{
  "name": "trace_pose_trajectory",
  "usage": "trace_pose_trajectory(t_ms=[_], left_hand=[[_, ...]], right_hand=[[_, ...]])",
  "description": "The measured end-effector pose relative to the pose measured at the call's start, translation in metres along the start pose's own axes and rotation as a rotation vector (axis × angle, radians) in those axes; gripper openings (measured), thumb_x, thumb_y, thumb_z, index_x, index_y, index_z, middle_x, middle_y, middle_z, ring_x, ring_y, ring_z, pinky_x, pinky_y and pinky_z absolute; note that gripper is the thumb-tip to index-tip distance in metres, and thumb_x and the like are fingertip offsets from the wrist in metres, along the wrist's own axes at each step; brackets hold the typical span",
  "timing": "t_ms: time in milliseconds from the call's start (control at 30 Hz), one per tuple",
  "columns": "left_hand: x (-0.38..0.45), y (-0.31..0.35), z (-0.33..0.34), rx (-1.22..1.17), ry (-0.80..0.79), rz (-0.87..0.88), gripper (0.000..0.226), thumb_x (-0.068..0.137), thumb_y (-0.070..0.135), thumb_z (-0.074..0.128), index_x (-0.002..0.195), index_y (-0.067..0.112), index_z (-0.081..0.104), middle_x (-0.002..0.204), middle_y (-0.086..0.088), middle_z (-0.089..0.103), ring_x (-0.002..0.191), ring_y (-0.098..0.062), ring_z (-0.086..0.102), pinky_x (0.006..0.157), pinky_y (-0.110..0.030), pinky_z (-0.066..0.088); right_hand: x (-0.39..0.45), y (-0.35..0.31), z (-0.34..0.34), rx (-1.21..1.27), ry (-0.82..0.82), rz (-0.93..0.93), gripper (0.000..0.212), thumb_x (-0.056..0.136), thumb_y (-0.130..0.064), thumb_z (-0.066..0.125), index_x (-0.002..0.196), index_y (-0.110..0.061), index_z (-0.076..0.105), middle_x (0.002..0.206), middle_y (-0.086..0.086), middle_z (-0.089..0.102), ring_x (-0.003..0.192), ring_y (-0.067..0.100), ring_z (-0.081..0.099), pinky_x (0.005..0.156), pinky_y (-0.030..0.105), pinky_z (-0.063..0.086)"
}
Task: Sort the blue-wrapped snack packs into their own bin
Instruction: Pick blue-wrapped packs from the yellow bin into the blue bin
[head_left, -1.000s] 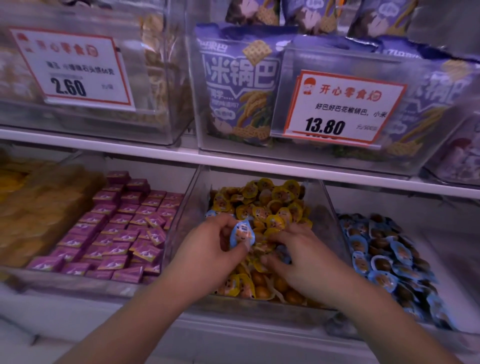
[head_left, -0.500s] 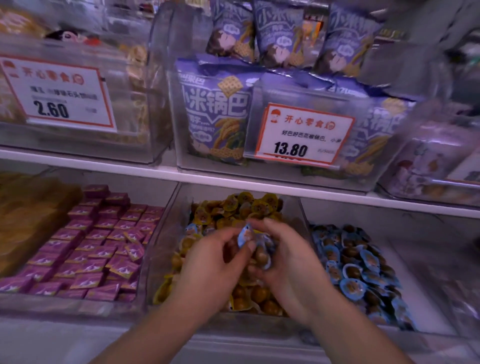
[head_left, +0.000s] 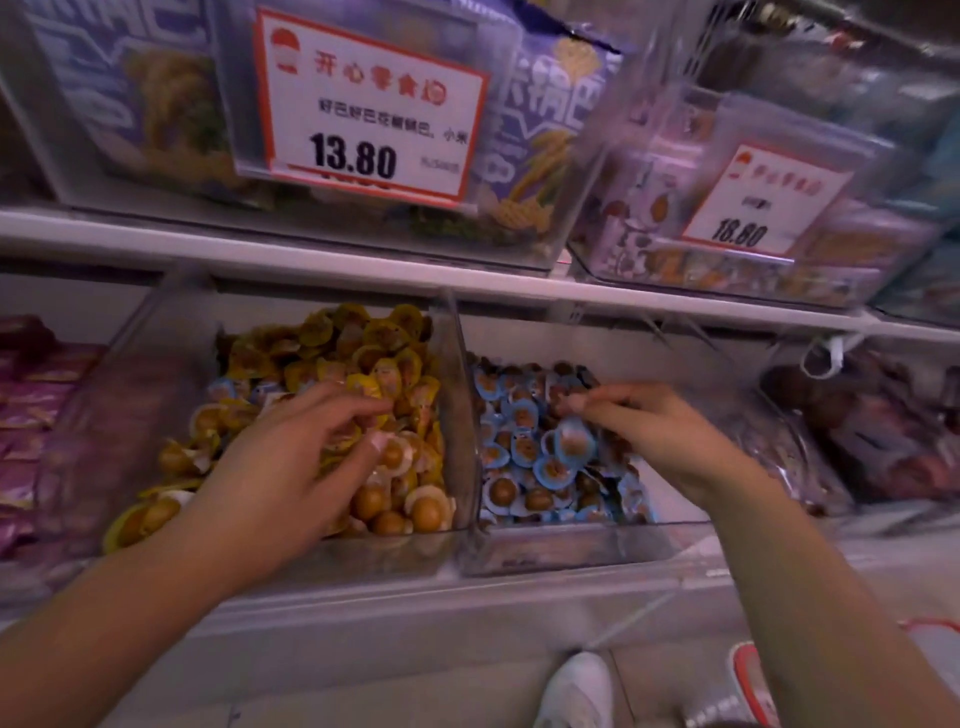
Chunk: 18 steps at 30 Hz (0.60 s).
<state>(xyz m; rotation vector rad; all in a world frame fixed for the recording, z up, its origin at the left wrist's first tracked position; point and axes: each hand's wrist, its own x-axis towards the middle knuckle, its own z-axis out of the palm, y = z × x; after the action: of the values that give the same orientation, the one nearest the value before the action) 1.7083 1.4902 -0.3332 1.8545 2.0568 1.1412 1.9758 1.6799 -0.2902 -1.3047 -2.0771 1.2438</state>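
Two clear bins sit side by side on the lower shelf. The yellow bin (head_left: 457, 395) holds yellow-wrapped packs (head_left: 358, 343) and a few stray blue-wrapped packs (head_left: 224, 388) at its left. My left hand (head_left: 306, 457) reaches into this pile, its fingers spread over the yellow packs and holding nothing that I can see. The blue bin (head_left: 561, 545) to the right holds several blue-wrapped packs (head_left: 519, 415). My right hand (head_left: 660, 436) hovers over it, and a blue-wrapped pack (head_left: 574, 441) hangs under its curled fingers, at the thumb.
A bin of purple packs (head_left: 21, 415) lies to the left, and a bin of dark bagged snacks (head_left: 872, 415) to the right. The upper shelf (head_left: 311, 249) carries bins of large bags with price tags 13.80 (head_left: 358, 104) and 18.80 (head_left: 753, 202). A white shoe (head_left: 576, 691) stands on the floor below.
The hands have parted. My right hand moved right from the yellow bin to above the blue bin with a blue pack. My left hand dropped back onto the yellow pile. The view swung right.
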Motion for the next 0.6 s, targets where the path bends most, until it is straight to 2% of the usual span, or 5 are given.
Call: trace_pose_trajectory(t_ms=[100,233,400,500,600], left_hand=[[0.002,0.0,0.004,0.056,-0.014,-0.009,0.036,0.09,0.051,0.045,0.111,0.035,0.068,0.107,0.019,0.059,0.105,-0.009,0.06,0.094,-0.04,0.049],[0.001,0.002,0.007,0.073,0.01,-0.011,0.031,0.09,0.047,0.048,0.106,0.034,0.071,0.105,0.019,0.06,0.101,-0.009,0.061,0.091,-0.035,0.049],[-0.01,0.004,-0.016,0.097,0.12,0.056,0.031,0.09,0.042,0.047,0.103,0.029,0.073,0.102,0.017,0.064,0.093,-0.009,0.063,0.083,-0.034,0.049],[-0.022,-0.009,-0.05,0.245,0.227,0.055,0.028,0.091,0.037,0.048,0.102,0.029,0.072,0.1,0.012,0.064,0.09,-0.018,0.063,0.079,-0.041,0.048],[-0.036,-0.032,-0.084,0.432,0.295,-0.038,0.028,0.087,0.034,0.049,0.103,0.028,0.07,0.105,0.006,0.064,0.095,-0.025,0.06,0.082,-0.04,0.042]], right_hand=[[-0.001,0.021,-0.015,0.021,0.069,0.039,0.041,0.081,-0.06,0.063,0.084,-0.022,0.08,0.088,0.003,0.078,0.091,0.012,0.072,0.083,0.033,0.053],[0.006,0.02,-0.013,0.176,0.397,-0.064,0.034,0.097,-0.025,0.056,0.073,-0.015,0.077,0.073,0.004,0.076,0.077,0.012,0.072,0.078,0.032,0.051],[0.001,-0.023,0.026,0.187,0.527,-0.339,0.031,0.097,-0.015,0.054,0.074,-0.023,0.073,0.071,-0.006,0.075,0.069,0.007,0.071,0.069,0.02,0.054],[-0.016,-0.053,0.069,0.056,0.434,-0.544,0.016,0.093,-0.027,0.055,0.093,-0.033,0.07,0.085,-0.014,0.074,0.08,0.002,0.069,0.073,0.014,0.051],[-0.019,-0.082,0.122,-0.134,0.189,-0.664,0.023,0.09,-0.031,0.054,0.106,-0.033,0.07,0.093,-0.018,0.07,0.089,-0.002,0.064,0.077,0.007,0.045]])
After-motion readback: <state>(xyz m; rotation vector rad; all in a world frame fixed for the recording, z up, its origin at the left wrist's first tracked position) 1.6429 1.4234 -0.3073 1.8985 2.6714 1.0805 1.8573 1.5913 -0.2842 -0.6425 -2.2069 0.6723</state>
